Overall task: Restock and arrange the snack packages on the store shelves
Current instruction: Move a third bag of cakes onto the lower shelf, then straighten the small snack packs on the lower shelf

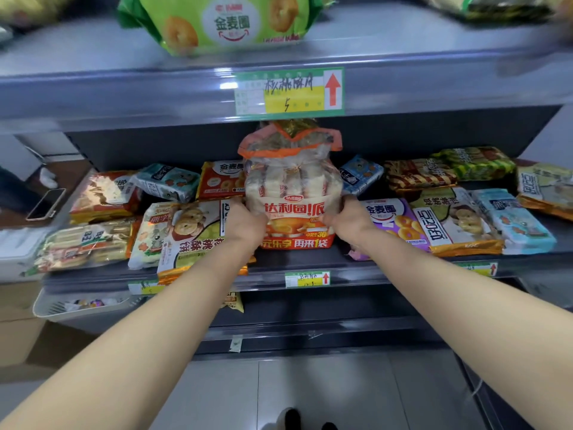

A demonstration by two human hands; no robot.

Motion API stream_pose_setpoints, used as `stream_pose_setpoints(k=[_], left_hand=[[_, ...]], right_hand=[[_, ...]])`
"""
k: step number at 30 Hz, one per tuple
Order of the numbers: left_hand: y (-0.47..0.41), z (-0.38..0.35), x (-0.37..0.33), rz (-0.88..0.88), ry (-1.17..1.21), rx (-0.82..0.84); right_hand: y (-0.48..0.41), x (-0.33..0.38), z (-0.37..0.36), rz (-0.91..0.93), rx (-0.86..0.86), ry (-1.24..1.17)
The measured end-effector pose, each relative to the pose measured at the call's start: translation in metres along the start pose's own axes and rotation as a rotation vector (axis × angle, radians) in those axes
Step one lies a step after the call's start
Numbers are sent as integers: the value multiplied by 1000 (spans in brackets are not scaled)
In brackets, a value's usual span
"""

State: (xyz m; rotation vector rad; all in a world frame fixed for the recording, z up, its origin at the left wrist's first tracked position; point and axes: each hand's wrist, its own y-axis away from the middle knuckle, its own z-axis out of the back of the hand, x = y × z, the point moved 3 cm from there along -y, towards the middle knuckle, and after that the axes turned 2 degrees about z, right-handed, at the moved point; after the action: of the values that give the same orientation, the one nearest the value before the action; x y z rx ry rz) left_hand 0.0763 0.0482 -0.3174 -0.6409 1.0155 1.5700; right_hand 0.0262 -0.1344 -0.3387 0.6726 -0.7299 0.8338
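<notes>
The big cake bag [293,193] is gripped on both sides by the left hand [246,223] and right hand [348,220], probably so it's kept upright in the shelf [297,263] gap

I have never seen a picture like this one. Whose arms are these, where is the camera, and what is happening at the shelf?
There is no machine here. A person wears a camera on the head, so you look forward and down along their own two arms. The left hand and the right hand grip the sides of a large orange biscuit bag, which stands upright on the middle shelf. Smaller snack packs lie flat on both sides of it. A green bag lies on the shelf above.
</notes>
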Motion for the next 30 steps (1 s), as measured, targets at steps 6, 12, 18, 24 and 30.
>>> stream_pose_setpoints(k=[6, 12, 18, 24, 30], left_hand=[[41, 22, -2, -83, -32, -17], [62, 55, 19, -31, -41, -100], [55, 95, 44, 14, -44, -188], [19, 128, 66, 73, -123, -138], [-26, 133, 65, -120, -423, 111]], right_hand=[[35, 9, 20, 76, -92, 31], [82, 40, 8, 223, 78, -8], [106, 71, -28, 259, 268, 27], [102, 85, -76, 140, 381, 62], [94, 86, -115, -112, 405, 16]])
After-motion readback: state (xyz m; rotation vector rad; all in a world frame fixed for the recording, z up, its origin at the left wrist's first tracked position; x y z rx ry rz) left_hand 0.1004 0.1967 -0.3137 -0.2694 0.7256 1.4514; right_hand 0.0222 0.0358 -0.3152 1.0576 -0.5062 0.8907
